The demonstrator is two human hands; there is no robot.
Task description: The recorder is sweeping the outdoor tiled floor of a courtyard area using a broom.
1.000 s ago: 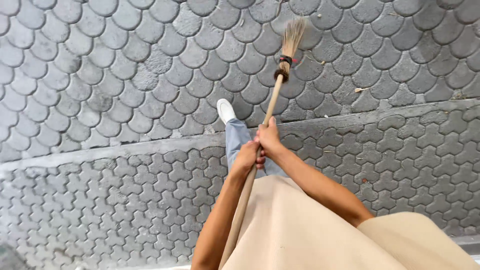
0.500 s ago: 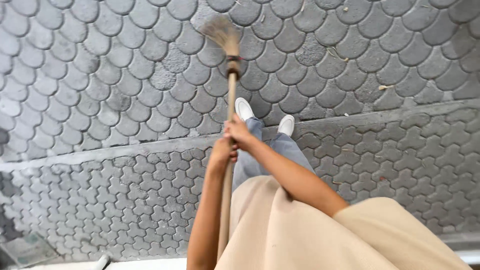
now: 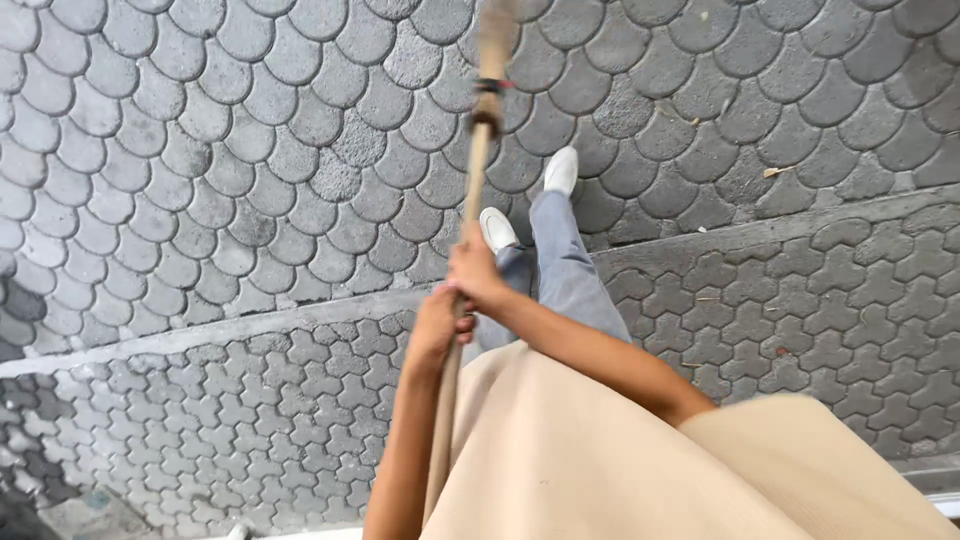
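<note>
I hold a broom with a long wooden handle [image 3: 476,170] in both hands. My right hand [image 3: 478,276] grips the handle higher up, and my left hand [image 3: 437,327] grips it just below, close to my body. The bristle head [image 3: 497,30] is blurred at the top edge, out over the scale-shaped paving. My legs in grey trousers [image 3: 562,275] and white shoes [image 3: 560,170] stand just right of the handle.
The ground is grey scale-shaped paving stones [image 3: 250,150]. A concrete curb strip [image 3: 250,325] separates them from interlocking pavers [image 3: 250,430] nearer me. A dry leaf [image 3: 775,171] lies at the right. A small drain or slab [image 3: 90,510] shows at the bottom left.
The broom head swung from right to left, then came back to just right of centre and further out. My feet have stepped forward past the curb strip.
</note>
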